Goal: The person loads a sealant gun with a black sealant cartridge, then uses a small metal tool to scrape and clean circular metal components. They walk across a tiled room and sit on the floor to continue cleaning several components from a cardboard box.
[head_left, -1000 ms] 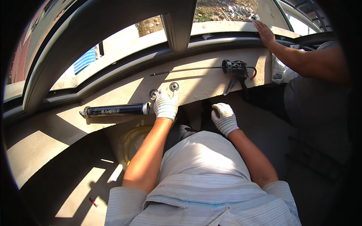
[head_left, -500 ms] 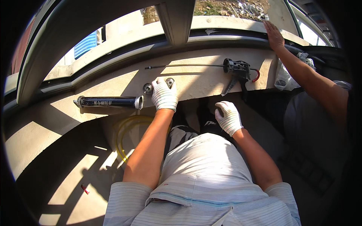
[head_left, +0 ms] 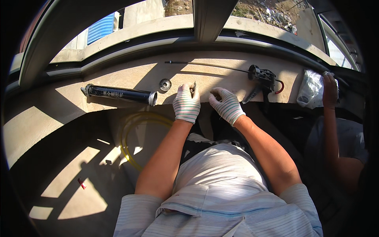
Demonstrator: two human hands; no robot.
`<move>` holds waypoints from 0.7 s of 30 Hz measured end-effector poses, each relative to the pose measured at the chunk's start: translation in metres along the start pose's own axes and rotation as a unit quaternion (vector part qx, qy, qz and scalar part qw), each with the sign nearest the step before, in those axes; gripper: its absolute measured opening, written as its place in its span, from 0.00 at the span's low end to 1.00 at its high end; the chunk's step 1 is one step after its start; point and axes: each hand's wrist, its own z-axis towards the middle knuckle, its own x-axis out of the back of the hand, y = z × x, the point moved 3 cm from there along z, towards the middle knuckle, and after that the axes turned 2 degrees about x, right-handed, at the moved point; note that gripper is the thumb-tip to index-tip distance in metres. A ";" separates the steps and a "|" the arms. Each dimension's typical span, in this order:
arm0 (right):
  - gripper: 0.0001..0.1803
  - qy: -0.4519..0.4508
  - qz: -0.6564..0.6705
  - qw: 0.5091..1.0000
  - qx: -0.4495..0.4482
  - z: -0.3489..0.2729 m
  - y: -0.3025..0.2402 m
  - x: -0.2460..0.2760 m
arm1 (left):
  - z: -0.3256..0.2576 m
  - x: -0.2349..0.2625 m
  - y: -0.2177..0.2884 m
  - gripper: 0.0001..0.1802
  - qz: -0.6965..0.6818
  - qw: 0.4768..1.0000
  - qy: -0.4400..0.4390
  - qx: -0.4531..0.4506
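Note:
My left hand (head_left: 186,104), in a striped white knit glove, is closed on a small metal disc (head_left: 193,89) at the ledge's near edge. Just to the right, my gloved right hand (head_left: 226,104) has curled fingers; anything inside them is hidden. A second round metal disc (head_left: 165,84) with a centre hole lies left of my left hand. Farther left, a black caulking gun barrel (head_left: 120,94) with a metal end ring rests on its side. Right of my hands lies the caulking gun handle (head_left: 262,77), with a trigger, a red hook and a long thin rod (head_left: 209,65).
The pale ledge (head_left: 130,67) runs under a dark window frame (head_left: 158,44). At right, another person's hand (head_left: 330,91) is by a white plastic bag (head_left: 310,89). A yellow hose (head_left: 125,144) coils below the ledge, and a small red object (head_left: 81,183) lies on the floor.
My left hand has picked up one of the two metal discs. My right hand has come up beside it. The other person's hand has moved from the window frame down to the bag.

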 end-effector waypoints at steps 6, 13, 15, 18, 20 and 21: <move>0.20 -0.058 0.062 0.994 -0.063 0.026 -0.001 -0.026 | -0.006 0.003 0.004 0.11 -0.008 0.997 -0.041 -0.063; 0.20 -0.062 0.072 0.989 -0.113 0.032 -0.007 -0.033 | -0.003 0.000 -0.007 0.14 -0.028 0.995 -0.073 -0.061; 0.19 -0.056 0.079 0.986 -0.139 0.034 -0.006 -0.033 | -0.003 0.002 -0.006 0.14 -0.040 0.994 -0.086 -0.056; 0.19 -0.035 0.081 0.986 -0.142 0.034 0.001 -0.028 | -0.001 0.015 0.000 0.16 -0.052 0.993 -0.096 -0.041; 0.18 -0.033 0.089 0.985 -0.145 0.032 -0.004 -0.025 | 0.002 0.025 -0.009 0.17 -0.032 0.996 -0.061 -0.058; 0.18 -0.035 0.096 0.984 -0.148 0.032 -0.006 -0.023 | 0.005 0.030 -0.014 0.17 -0.054 0.996 -0.052 -0.048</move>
